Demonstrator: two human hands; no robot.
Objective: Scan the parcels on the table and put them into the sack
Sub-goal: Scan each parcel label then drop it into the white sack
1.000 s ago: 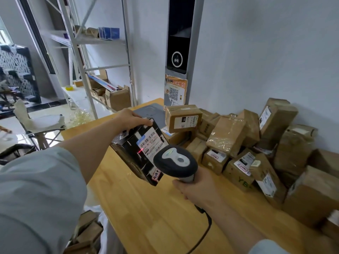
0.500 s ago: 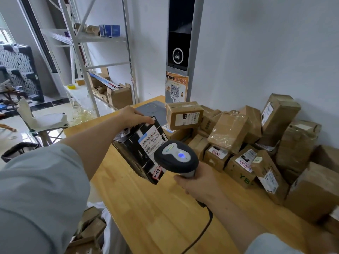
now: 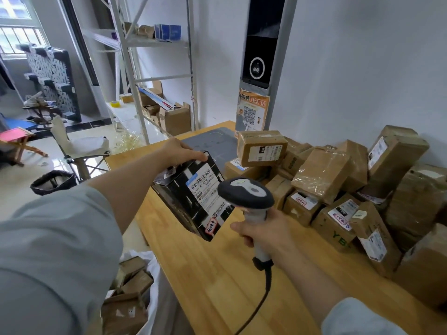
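My left hand (image 3: 179,151) grips the top edge of a black parcel (image 3: 193,197) with a white shipping label, holding it tilted above the left edge of the wooden table (image 3: 217,274). My right hand (image 3: 263,234) grips the handle of a corded barcode scanner (image 3: 245,193) whose head points at the label. A heap of brown cardboard parcels (image 3: 338,189) covers the table's right and back. The white sack (image 3: 135,293), with several boxes inside, stands on the floor below the table's left edge.
A tall grey kiosk with a dark screen (image 3: 260,56) stands at the table's back, with a grey pad (image 3: 212,141) at its foot. A metal shelf rack (image 3: 150,56), a folding chair (image 3: 79,148) and a black bin (image 3: 53,181) are on the left.
The red scan line on the label one second ago is gone. The parcel and scanner stay close together, and the scanner's blue light from half a second ago is off.
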